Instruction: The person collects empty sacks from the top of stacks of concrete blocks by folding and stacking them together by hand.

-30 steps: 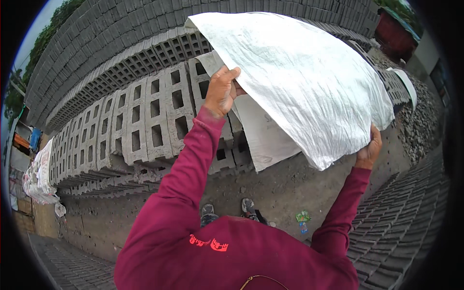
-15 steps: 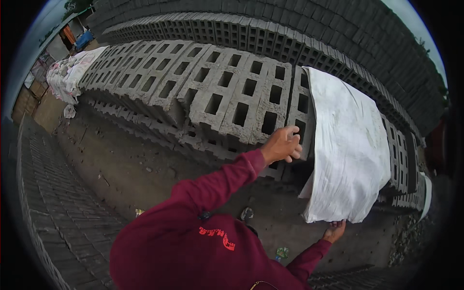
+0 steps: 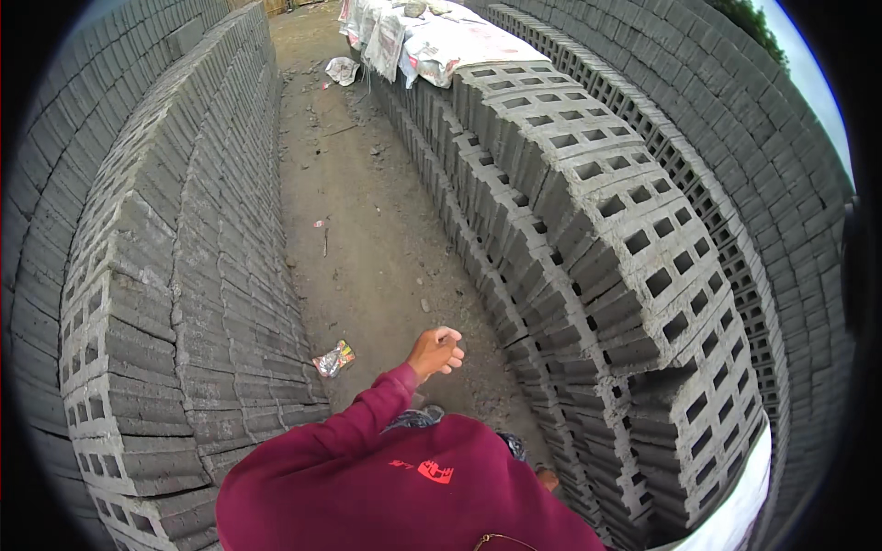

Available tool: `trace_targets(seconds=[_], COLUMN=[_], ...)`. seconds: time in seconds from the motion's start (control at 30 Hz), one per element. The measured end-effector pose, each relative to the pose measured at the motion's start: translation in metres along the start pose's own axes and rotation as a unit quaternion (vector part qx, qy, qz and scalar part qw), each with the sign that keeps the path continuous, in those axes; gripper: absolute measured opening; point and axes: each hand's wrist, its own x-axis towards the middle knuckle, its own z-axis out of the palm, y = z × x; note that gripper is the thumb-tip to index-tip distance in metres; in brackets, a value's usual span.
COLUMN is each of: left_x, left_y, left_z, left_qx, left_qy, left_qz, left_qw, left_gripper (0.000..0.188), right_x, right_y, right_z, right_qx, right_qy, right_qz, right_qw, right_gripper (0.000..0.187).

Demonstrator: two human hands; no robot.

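My left hand [image 3: 436,354] hovers over the dirt path between two block stacks, fingers loosely curled in, with nothing in it. Of my right hand [image 3: 548,478] only a small part shows, low beside my body near the right stack; its fingers are hidden. Along my right runs a long row of grey hollow concrete blocks [image 3: 675,327], their square holes facing up. A white woven sheet [image 3: 740,500] lies over the near end of that row, partly cut off at the picture's edge. No contact between my left hand and the blocks shows.
A tall concrete block stack [image 3: 147,367] lines the path's left side. White sacks [image 3: 478,41] cover the far end of the right row. On the dirt path [image 3: 354,211] lie a crumpled wrapper [image 3: 333,358] and a white sack [image 3: 343,71]. Another block wall [image 3: 735,101] rises behind.
My view has turned left along the path, so the white sheet has shifted to the lower right. My left hand has come away from the blocks. My right hand no longer appears at the sheet's edge.
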Motion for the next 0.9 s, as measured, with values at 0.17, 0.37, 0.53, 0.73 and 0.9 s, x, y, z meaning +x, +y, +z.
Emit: trace_targets(seconds=[0.17,0.37,0.53,0.73,0.9], left_x=[0.047,0.131,0.217,0.295,0.405], left_y=[0.044,0.063,0.080,0.161,0.242], left_z=[-0.123,-0.211,-0.289,-0.407,-0.492], left_qx=[-0.103,-0.155,-0.113,-0.079,-0.061], left_qy=[0.123,0.131,0.129,0.126,0.146], left_qz=[0.053,0.049,-0.011,-0.041,0.000], left_qw=[0.986,0.978,0.985,0.988,0.987], left_gripper=[0.033,0.034,0.035,0.035,0.032], right_x=[0.013,-0.055,-0.093,-0.141,-0.146], right_y=[-0.200,-0.383,-0.499,-0.670,-0.776], right_z=[0.187,0.425,0.603,0.769,0.874], right_qx=[-0.106,-0.149,-0.066,0.038,0.117], right_qy=[-0.197,-0.330,-0.368,-0.335,-0.257], right_qz=[-0.090,-0.227,-0.277,-0.366,-0.346], right_qw=[0.970,0.904,0.885,0.868,0.895], right_gripper=[0.020,0.025,0.029,0.068,0.094])
